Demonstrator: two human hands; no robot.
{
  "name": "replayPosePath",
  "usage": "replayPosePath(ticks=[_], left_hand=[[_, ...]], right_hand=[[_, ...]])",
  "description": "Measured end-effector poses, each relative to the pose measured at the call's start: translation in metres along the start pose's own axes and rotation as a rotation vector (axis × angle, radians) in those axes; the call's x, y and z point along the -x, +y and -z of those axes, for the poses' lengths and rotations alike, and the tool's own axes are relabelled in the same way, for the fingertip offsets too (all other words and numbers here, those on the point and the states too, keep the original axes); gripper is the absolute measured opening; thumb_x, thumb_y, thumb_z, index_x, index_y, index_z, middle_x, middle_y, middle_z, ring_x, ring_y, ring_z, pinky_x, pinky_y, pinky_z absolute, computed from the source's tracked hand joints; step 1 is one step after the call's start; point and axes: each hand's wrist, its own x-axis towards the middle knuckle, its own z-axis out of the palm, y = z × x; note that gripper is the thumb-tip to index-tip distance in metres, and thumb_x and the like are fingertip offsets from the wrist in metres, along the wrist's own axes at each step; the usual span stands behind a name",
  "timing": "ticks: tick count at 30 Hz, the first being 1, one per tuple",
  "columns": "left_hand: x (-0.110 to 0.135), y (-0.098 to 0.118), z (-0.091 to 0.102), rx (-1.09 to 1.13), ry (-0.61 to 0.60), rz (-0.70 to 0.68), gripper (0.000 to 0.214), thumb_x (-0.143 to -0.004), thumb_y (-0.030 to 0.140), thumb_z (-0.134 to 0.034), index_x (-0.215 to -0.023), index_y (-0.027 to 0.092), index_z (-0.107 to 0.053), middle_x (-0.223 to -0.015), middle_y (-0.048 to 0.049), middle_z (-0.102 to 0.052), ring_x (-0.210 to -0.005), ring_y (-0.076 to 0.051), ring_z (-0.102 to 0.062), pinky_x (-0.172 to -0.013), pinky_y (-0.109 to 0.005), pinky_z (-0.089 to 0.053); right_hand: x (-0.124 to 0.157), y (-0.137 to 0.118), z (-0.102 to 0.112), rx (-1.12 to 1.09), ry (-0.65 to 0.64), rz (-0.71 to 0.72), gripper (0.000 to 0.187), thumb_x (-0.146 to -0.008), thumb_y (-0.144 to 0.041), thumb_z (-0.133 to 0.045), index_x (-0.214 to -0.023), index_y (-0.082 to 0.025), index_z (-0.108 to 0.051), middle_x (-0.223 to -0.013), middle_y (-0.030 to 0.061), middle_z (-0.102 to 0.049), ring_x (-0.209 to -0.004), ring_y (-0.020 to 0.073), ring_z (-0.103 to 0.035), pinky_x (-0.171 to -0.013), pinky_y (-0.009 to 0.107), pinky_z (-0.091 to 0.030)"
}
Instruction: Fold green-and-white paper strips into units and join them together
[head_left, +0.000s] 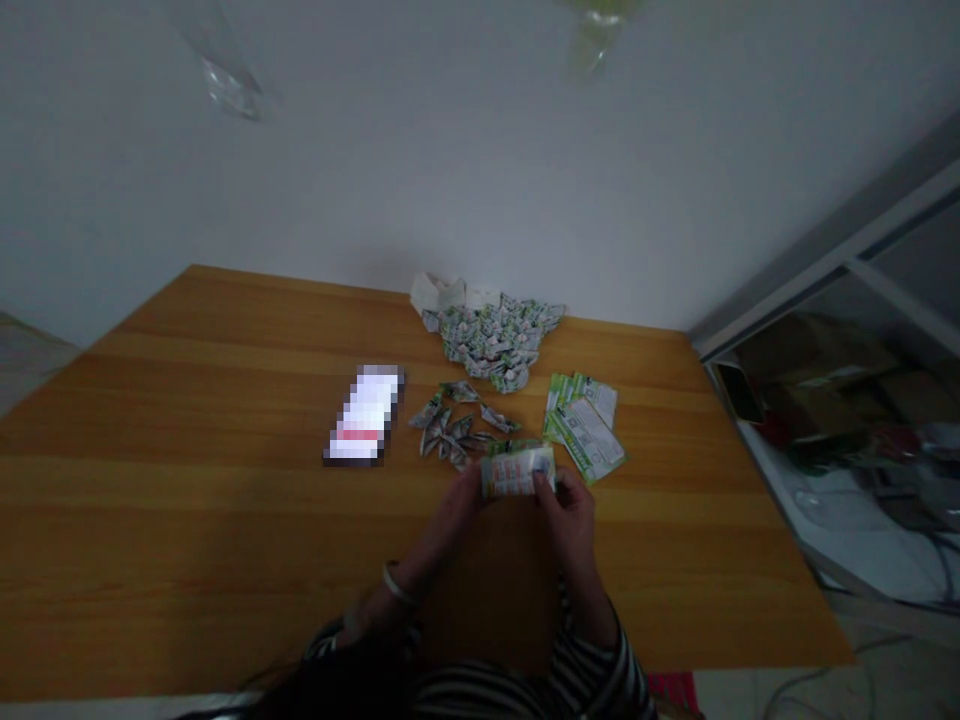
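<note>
Between my two hands is a printed paper card (514, 474), held up just above the wooden table. My left hand (466, 492) grips its left edge, with most of the fingers hidden behind it. At the right end, my right hand (568, 505) pinches it with the thumb on the front. Just beyond lie several small folded paper pieces (448, 432) in a loose cluster. A pile of flat green and white printed cards (590, 440) rests to the right of my hands. Farther back sits a large mass of interlocked folded paper pieces (495, 338).
A lit phone (365, 415), its screen blurred, lies on the wooden table (225, 520) left of the paper pieces. Behind the table rises a white wall (450, 150). On the right stands a framed shelf (862, 400) holding dark items, including another phone (739, 392).
</note>
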Motion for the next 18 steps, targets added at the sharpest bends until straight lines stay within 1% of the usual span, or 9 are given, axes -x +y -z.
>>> replayPosePath(ticks=[3,6,11,15,18], left_hand=[[0.004,0.0,0.002,0.121,-0.078,0.021,0.05,-0.08,0.054,-0.062,-0.11,0.014,-0.066,-0.105,-0.0117,-0.072,-0.094,-0.027,-0.068,-0.084,-0.041,-0.056],[0.005,0.002,0.0,0.239,-0.103,0.053,0.044,-0.08,0.046,-0.066,-0.111,0.015,-0.065,-0.109,-0.009,-0.071,-0.097,-0.023,-0.067,-0.087,-0.036,-0.054],[0.004,0.006,-0.004,0.292,-0.065,0.09,0.041,-0.078,0.047,-0.068,-0.102,0.014,-0.068,-0.102,-0.0083,-0.073,-0.091,-0.022,-0.068,-0.084,-0.034,-0.055],[0.006,0.009,-0.005,0.296,-0.031,0.105,0.042,-0.076,0.047,-0.07,-0.101,0.014,-0.069,-0.099,-0.0081,-0.073,-0.089,-0.022,-0.068,-0.083,-0.033,-0.055],[0.006,0.011,-0.005,0.285,-0.012,0.109,0.043,-0.075,0.048,-0.071,-0.1,0.014,-0.07,-0.099,-0.0081,-0.073,-0.088,-0.022,-0.068,-0.081,-0.033,-0.056]], right_hand=[[0.003,0.005,-0.001,0.004,-0.006,-0.021,0.036,-0.08,-0.042,-0.066,-0.061,-0.02,-0.045,-0.055,-0.0067,-0.042,-0.051,0.0096,-0.041,-0.047,0.02,-0.034],[0.005,0.003,-0.005,-0.036,0.004,-0.036,0.037,-0.081,-0.043,-0.065,-0.062,-0.021,-0.043,-0.054,-0.007,-0.042,-0.049,0.0097,-0.042,-0.045,0.021,-0.035],[0.007,-0.006,-0.013,-0.086,0.078,-0.027,0.039,-0.08,-0.044,-0.066,-0.061,-0.021,-0.04,-0.051,-0.0085,-0.04,-0.044,0.0088,-0.041,-0.04,0.021,-0.035],[0.006,-0.008,-0.014,-0.106,0.06,-0.037,0.04,-0.08,-0.043,-0.066,-0.06,-0.022,-0.039,-0.049,-0.0088,-0.041,-0.042,0.0085,-0.04,-0.038,0.021,-0.034],[0.005,-0.007,-0.014,-0.095,0.064,-0.039,0.042,-0.08,-0.042,-0.067,-0.06,-0.022,-0.037,-0.049,-0.0094,-0.038,-0.04,0.0076,-0.038,-0.036,0.02,-0.032]])
